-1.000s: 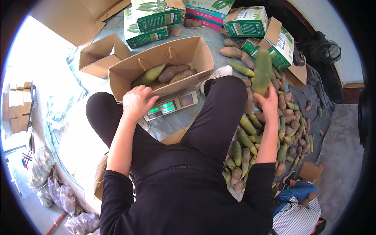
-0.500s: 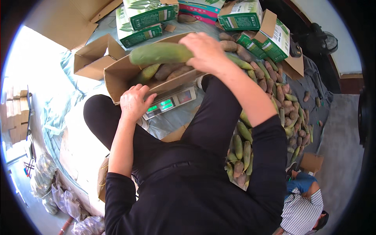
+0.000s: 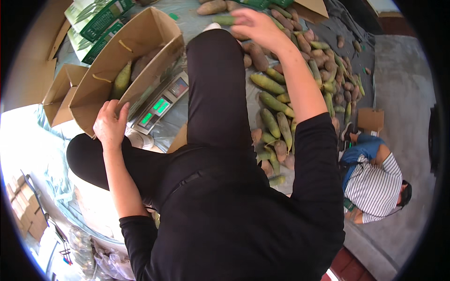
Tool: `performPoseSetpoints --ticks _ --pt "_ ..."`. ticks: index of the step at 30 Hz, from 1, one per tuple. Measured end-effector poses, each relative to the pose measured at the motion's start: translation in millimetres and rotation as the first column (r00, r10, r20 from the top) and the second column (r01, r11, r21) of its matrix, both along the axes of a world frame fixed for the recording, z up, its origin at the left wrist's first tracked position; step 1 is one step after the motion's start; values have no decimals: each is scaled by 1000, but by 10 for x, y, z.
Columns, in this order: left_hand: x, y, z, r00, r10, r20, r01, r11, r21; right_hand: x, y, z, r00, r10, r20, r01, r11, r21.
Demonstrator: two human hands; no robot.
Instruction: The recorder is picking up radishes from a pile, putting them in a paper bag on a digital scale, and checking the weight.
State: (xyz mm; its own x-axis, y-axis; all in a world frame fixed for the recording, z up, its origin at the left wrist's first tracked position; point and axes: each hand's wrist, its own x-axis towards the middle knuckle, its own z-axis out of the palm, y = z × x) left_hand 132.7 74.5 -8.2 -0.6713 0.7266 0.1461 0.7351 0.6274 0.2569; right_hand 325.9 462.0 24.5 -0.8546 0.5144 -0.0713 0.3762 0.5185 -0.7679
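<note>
My left hand [image 3: 111, 124] grips the near rim of an open cardboard box [image 3: 171, 44], its thumb apart from the fingers. Inside lie a green radish [image 3: 122, 83] and a darker root partly in shade; two cord loops hang on the wall. A digital scale [image 3: 161, 103] with lit green displays sits beneath or against the box's near side. Beyond my right knee, my right hand [image 3: 262, 29] reaches over the far end of the pile, blurred. Right at its fingertips lies another green radish [image 3: 223, 20]; whether the fingers hold it I cannot tell.
A heap of green and reddish-brown radishes [image 3: 323, 70] spreads to my right. Green printed cartons [image 3: 101, 21] stand at the far left, beside a smaller open cardboard box [image 3: 61, 93]. A person in a striped shirt [image 3: 372, 187] bends at the right, near a small carton [image 3: 370, 119].
The view has turned toward the right. My right hand has moved from above the box, where it held a green radish, to the heap's far end. My left hand stays on the box rim.
</note>
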Motion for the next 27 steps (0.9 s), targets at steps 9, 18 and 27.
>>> performPoseSetpoints --ticks 9,18,27 --pt "27 10 -48 1000 8 -28 -9 1000 -28 2628 -27 -1853 623 -498 603 617 787 13" --pt "11 -11 -107 999 23 -37 -24 999 -34 3831 -702 -2355 337 -514 789 566 780 266" --pt "-4 -37 -131 999 4 -36 -4 1000 -2 3688 -904 -2309 278 -501 820 634 737 235"
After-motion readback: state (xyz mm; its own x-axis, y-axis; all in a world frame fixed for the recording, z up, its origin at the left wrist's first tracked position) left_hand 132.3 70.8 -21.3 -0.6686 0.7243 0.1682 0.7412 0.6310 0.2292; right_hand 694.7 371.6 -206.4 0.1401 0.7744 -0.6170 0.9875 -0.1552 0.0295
